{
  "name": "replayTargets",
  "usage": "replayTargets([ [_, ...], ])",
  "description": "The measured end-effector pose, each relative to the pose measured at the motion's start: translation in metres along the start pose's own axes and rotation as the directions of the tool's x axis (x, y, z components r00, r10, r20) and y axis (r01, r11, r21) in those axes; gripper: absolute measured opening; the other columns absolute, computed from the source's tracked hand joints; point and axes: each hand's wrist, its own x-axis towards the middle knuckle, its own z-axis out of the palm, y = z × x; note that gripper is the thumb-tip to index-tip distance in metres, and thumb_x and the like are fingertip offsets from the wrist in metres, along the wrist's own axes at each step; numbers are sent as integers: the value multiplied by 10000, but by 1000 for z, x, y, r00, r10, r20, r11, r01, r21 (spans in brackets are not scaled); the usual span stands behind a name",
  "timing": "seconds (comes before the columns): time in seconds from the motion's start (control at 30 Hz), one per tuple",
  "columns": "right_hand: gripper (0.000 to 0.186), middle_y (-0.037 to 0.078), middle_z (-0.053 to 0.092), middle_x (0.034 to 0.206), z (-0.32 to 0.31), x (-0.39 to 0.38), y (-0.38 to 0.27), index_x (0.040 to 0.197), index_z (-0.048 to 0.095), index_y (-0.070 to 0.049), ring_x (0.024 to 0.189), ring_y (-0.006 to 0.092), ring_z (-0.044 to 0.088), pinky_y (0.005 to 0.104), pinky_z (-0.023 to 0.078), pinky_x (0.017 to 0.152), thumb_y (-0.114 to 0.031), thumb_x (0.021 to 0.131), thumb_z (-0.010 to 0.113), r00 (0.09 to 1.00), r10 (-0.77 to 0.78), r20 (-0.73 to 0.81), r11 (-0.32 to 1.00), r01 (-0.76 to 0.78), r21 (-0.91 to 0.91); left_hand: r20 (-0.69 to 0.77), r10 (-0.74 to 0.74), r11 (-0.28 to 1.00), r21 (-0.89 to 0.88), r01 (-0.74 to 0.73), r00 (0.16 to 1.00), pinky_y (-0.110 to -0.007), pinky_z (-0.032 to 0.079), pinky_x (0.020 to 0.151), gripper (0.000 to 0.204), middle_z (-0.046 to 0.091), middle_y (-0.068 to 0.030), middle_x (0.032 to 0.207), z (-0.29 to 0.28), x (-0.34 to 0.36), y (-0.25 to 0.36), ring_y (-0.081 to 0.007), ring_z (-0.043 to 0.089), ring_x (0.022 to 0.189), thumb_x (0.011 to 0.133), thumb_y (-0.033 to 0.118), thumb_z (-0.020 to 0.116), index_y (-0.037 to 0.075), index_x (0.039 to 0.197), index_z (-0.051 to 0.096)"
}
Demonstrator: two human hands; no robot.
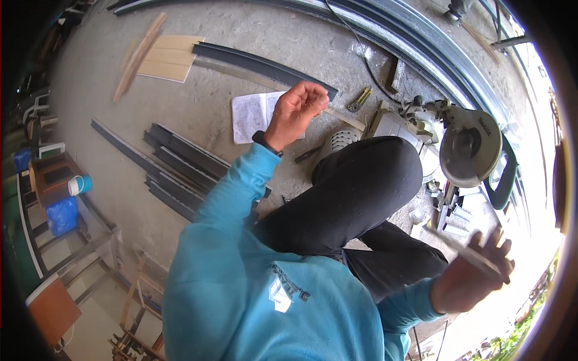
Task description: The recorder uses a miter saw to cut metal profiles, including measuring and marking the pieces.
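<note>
My left hand is raised near the open paper notebook, fingers curled; whatever it might hold is hidden. At lower right my right hand is blurred, holding a thin, pale flat strip that slants toward the mitre saw. That saw, with a round guard, stands beyond my bent knee. A yellow-and-black tool lies on the floor beside a pale strip of material. A perforated clog shows behind my leg.
Dark metal profiles lie at left on the concrete floor. Long profiles and a cable run along the top. Boards lie at upper left. Cabinets, a blue-and-white bucket and frames line the left edge.
</note>
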Motion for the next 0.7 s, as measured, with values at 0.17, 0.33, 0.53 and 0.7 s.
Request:
replayTargets([
  [0.17,406,100,542,923,87,-18,58,1148,605,15,805,166,488,286,432,702,-87,778,737,679,81,730,870,309,-384,551,303,900,101,-423,777,-309,486,841,379,635,-96,982,40,-20,144,-163,608,1001,912,102,621,-8,1249,487],
  [0.33,657,109,518,1086,94,-20,77,1338,466,-4,878,163,506,279,445,757,-153,778,775,865,-4,501,842,273,-465,367,55,984,140,-114,928,-242,446,666,317,512,-4,756,2,-8,118,-96,507,733,999,288,493,21,1159,548],
  [0.53,567,152,536,1107,54,-32,109,1288,487,21,901,206,546,303,479,770,-145,807,737,877,-83,473,705,387,-594,78,-160,780,-600,174,984,-295,274,568,670,277,19,571,-68,10,55,-115,274,535,907,703,323,90,674,460],
  [0.7,574,169,527,1067,38,-37,111,1279,471,37,852,206,553,319,475,779,-236,830,701,858,-145,492,731,428,-531,-93,-303,731,-662,169,949,-295,285,546,632,284,32,544,-71,16,21,-101,266,515,934,645,347,69,868,596],
])
